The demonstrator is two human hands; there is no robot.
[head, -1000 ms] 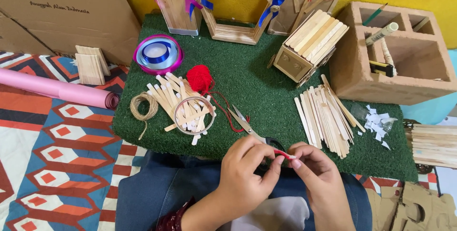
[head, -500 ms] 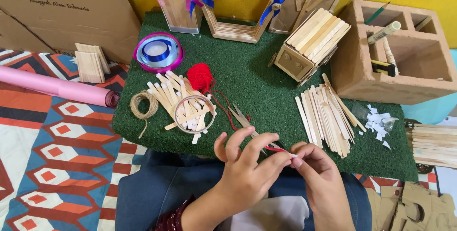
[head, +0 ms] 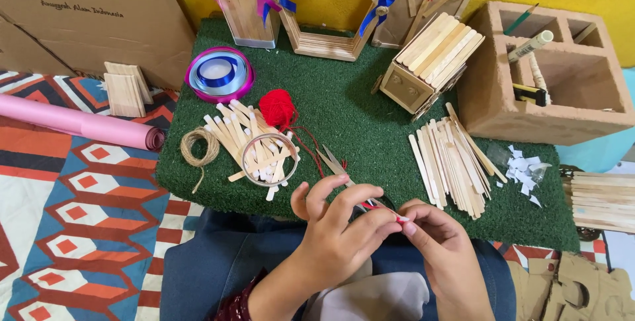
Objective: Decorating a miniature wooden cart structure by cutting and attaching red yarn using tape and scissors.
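Your left hand [head: 344, 228] and right hand [head: 440, 245] pinch red yarn strand [head: 382, 208] between fingertips, both clenched on it, over your lap. Scissors [head: 334, 162] lie just beyond grip on green turf mat [head: 357, 116], handles hidden behind your fingers. Red yarn ball [head: 276, 108] farther up and left of grip, strand trailing toward hands. Craft sticks [head: 453, 162] spread right of grip. Tape ring [head: 268, 160] on stick heap left of grip; twine coil [head: 198, 147] beyond that.
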